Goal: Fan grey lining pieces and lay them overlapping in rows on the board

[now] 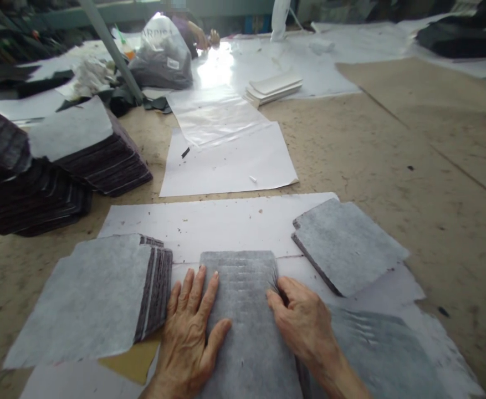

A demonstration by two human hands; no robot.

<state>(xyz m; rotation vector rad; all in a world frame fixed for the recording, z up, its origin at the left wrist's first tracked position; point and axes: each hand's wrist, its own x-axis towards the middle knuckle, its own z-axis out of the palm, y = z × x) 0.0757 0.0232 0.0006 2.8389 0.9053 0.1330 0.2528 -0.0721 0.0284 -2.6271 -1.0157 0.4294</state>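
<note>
A grey fabric piece (243,332) with rows of short slit-like marks near its far end lies before me. My left hand (190,332) rests flat across its left edge, fingers stretched out. At the right edge, my right hand (303,318) is closed, thumb and fingers pinching the fabric where fine dark threads stick out. Left of my left hand stands a stack of cut grey fabric pieces (88,293) with dark layered edges. A thinner stack of notched pieces (351,244) lies beyond my right hand. Another marked grey piece (384,349) is partly hidden by my right forearm.
White paper sheets (226,166) cover part of the brown table (392,155). Tall dark fabric stacks (101,149) stand at the left. Farther back are a filled plastic bag (162,55), a slanted metal pole (112,50), white cards (274,88) and another person's hands (205,40).
</note>
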